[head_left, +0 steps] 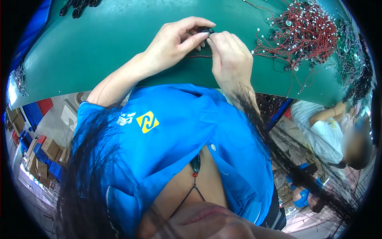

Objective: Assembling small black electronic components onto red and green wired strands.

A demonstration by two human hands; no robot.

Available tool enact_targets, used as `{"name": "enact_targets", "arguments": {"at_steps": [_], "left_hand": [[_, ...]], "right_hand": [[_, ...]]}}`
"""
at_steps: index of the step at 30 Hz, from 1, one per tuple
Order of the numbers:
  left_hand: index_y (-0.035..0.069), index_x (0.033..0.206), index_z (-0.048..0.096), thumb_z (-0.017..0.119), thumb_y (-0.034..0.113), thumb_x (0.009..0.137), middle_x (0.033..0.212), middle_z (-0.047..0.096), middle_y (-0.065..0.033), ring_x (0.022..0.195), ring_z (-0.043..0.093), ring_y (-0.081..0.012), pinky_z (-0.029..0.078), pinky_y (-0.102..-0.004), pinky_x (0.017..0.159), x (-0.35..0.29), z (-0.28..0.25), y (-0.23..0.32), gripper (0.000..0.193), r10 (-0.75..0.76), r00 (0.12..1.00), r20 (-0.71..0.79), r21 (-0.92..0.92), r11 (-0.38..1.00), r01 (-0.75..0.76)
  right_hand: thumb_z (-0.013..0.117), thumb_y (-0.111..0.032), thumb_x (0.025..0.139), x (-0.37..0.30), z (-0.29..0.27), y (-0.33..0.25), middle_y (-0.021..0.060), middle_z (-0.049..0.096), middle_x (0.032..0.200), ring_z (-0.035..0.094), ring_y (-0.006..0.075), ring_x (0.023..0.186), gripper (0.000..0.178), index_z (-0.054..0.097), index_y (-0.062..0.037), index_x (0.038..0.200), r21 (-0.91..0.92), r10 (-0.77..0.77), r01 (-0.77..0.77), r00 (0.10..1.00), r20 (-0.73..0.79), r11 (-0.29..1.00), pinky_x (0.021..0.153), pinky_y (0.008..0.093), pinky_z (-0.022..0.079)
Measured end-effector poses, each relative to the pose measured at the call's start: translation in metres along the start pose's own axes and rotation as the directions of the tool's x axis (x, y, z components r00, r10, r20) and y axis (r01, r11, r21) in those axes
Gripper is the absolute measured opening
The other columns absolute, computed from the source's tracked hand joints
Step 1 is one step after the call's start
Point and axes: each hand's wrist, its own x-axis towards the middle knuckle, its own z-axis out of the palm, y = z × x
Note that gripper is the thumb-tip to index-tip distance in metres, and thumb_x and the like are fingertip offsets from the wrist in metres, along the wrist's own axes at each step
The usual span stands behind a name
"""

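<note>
Over the green table (119, 51), my left hand (173, 44) is closed round a small black part (205, 30), which sits between thumb and fingers. Its exact kind cannot be made out. Meeting it from the other side, my right hand (232, 55) pinches at the same spot with thumb and forefinger. Whatever else those fingertips grip is hidden. A red twisted wire (198, 56) runs beneath the two hands.
A big heap of red twisted wires (302, 34) with small white connectors and round discs lies to the right. Beyond it are more dark and pale wires (350, 55). Black parts (79, 7) rest at the far left. Another person (326, 131) sits at the right.
</note>
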Motion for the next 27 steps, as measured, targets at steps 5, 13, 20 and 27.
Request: {"name": "enact_targets", "arguments": {"at_steps": [5, 13, 20, 27], "left_hand": [[0.003, 0.122, 0.055, 0.055, 0.007, 0.093, 0.106, 0.062, -0.0070, 0.094, 0.061, -0.0123, 0.051, -0.0263, 0.082, -0.003, 0.000, -0.001, 0.030, 0.068, 0.997, -0.039, 0.133, 0.989, -0.062], [0.002, 0.117, 0.058, 0.054, 0.004, 0.092, 0.106, 0.064, -0.0067, 0.095, 0.061, -0.0125, 0.051, -0.0263, 0.083, -0.004, 0.001, -0.006, 0.025, 0.083, 0.994, -0.077, 0.122, 0.990, -0.073], [0.003, 0.118, 0.057, 0.056, 0.005, 0.091, 0.103, 0.065, -0.0078, 0.093, 0.063, -0.0133, 0.052, -0.0272, 0.081, 0.001, -0.001, -0.003, 0.027, 0.079, 0.995, -0.059, 0.189, 0.980, -0.066], [0.010, 0.109, 0.064, 0.068, 0.013, 0.082, 0.093, 0.064, -0.0033, 0.076, 0.057, -0.0170, 0.047, -0.0282, 0.068, 0.011, -0.065, 0.004, 0.027, 0.517, 0.813, -0.268, 0.769, 0.623, -0.143]], "right_hand": [[0.056, -0.003, 0.072, 0.000, 0.001, -0.001, 0.0057, 0.053, 0.074, 0.056, 0.0237, 0.071, 0.014, 0.057, -0.0074, 0.085, -0.058, -0.039, 0.042, 0.997, 0.060, 0.997, 0.063, 0.0363, 0.045], [0.057, -0.004, 0.073, -0.003, 0.005, -0.001, 0.0045, 0.053, 0.074, 0.056, 0.0220, 0.071, 0.014, 0.057, -0.0077, 0.087, -0.102, -0.045, 0.052, 0.997, 0.070, 0.993, 0.062, 0.0353, 0.044], [0.059, -0.011, 0.082, -0.001, 0.004, -0.004, 0.0037, 0.056, 0.072, 0.056, 0.0210, 0.069, 0.002, 0.059, -0.0100, 0.083, -0.212, -0.017, 0.022, 0.999, 0.029, 0.977, 0.059, 0.0334, 0.041], [0.066, -0.009, 0.083, -0.046, -0.068, 0.001, 0.0069, 0.062, 0.076, 0.057, 0.0245, 0.066, 0.006, 0.062, -0.0060, 0.085, -0.041, 0.321, -0.330, 0.935, -0.154, 0.943, 0.061, 0.0352, 0.042]]}}
